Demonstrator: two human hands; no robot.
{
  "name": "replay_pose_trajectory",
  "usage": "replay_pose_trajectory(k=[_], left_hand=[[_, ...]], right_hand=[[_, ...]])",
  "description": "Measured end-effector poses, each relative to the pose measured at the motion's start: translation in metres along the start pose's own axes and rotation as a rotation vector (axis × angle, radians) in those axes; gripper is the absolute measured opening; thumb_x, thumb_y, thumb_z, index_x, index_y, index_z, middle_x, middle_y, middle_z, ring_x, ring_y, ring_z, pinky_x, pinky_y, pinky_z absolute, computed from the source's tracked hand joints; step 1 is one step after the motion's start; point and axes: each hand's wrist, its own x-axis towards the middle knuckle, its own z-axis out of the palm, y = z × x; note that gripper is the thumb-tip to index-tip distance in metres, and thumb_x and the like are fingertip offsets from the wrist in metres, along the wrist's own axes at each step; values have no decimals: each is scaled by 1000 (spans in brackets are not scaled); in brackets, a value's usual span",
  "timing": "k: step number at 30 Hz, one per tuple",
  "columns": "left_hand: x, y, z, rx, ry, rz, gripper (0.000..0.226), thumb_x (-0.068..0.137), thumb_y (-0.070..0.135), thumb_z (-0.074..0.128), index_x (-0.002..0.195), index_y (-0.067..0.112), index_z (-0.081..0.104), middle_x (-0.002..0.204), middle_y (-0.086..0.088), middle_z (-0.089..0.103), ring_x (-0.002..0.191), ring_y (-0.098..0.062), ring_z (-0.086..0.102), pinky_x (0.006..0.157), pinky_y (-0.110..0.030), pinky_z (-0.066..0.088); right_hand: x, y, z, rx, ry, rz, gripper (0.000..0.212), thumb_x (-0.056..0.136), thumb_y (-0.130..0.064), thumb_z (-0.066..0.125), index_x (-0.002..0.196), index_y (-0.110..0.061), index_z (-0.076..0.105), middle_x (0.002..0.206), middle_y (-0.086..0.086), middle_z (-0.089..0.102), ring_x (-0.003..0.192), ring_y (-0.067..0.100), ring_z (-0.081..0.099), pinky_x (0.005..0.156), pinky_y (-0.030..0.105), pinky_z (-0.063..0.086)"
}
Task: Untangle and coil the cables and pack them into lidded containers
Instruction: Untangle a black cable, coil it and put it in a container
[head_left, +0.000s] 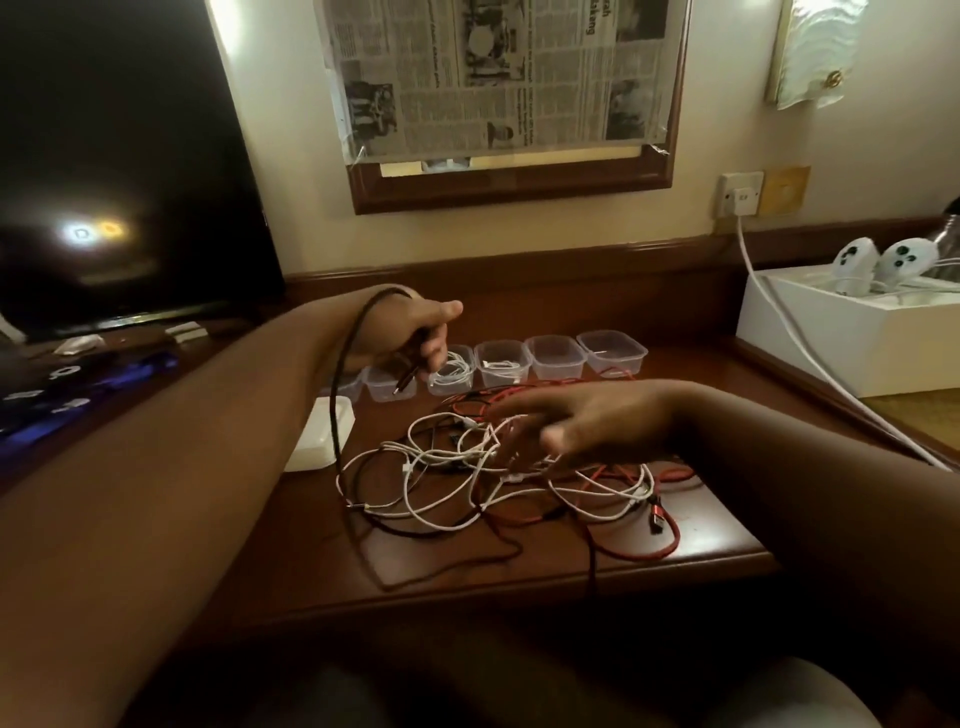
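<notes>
Left hand (415, 332) has its grip pinching a dark cable (347, 374) up off the tabletop (675, 551), while the right hand (587, 426), fingers spread, hovers over the tangle of cables (498, 483). Clear containers (553, 356) sit just behind.

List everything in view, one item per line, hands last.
cable tangle: several, white, red and black, desk centre
dark cable: one, held up at left
clear containers: about six, row at desk back, two hold white cables
white lids: stack, left of tangle
desk: one, brown wood
screen: one, black, left
white box: one, right
newspaper: on the wall
left hand: grips dark cable
right hand: fingers spread over tangle
</notes>
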Motion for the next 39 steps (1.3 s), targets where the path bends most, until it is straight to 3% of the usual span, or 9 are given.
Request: replay_pose_trajectory(k=[5,12,18,21,24,27,30,35,39], left_hand=[[-4,9,24,326,91,-57,47,102,47,41,73,17,60,66,-3,51,55,-14,49,61,-30,43],[-17,41,49,645,120,69,11,95,18,59,104,23,58,100,-5,64,82,-18,58,70,-30,46],[-23,47,49,-217,39,-46,36,91,1,36,115,15,58,71,-4,50,49,-10,35,46,-23,32],[-21,42,57,-634,86,-68,30,93,1,32,104,6,59,57,0,40,48,-9,31,47,-22,34],[-23,43,74,-828,167,-86,29,99,4,35,98,8,63,64,-4,63,57,-13,58,62,-31,50],[-25,42,86,-744,87,-46,34,103,13,36,109,11,69,101,-5,76,93,-21,71,79,-41,56],[-26,40,89,-620,49,-11,40,104,33,37,115,15,71,108,-3,75,109,-24,65,95,-45,52],[-25,36,95,-762,12,-52,52,101,46,44,65,17,66,56,0,53,50,-14,54,53,-27,46],[-21,30,98,-753,41,-53,56,101,47,40,54,23,56,51,7,41,45,-8,37,46,-21,28]], right_hand=[[-7,-9,11,445,274,-206,69,77,-61,65,126,-14,57,118,16,65,112,33,64,93,42,52],[0,-34,40,285,663,-93,38,93,-50,56,108,-16,59,98,7,62,88,20,63,78,36,58],[-6,-30,39,216,1006,-115,25,96,-36,59,84,-14,60,68,2,54,60,16,49,56,29,44],[-12,-39,41,302,913,-121,36,99,-38,53,76,-12,63,59,0,55,55,14,51,54,27,45],[-9,-49,45,342,752,-7,42,100,-45,48,98,-7,66,79,8,69,74,21,66,71,32,53],[-6,-51,45,523,644,23,37,101,-41,49,120,-11,58,101,18,69,93,29,69,81,37,57],[-5,-50,40,687,571,29,22,103,-22,41,108,-11,59,82,9,61,74,22,63,68,35,54],[-5,-50,31,973,395,-75,41,96,-28,34,55,-22,33,50,-5,25,42,12,23,47,24,21],[2,-54,27,1092,548,-329,41,104,-31,32,69,-15,47,59,2,46,51,15,47,54,30,42]])
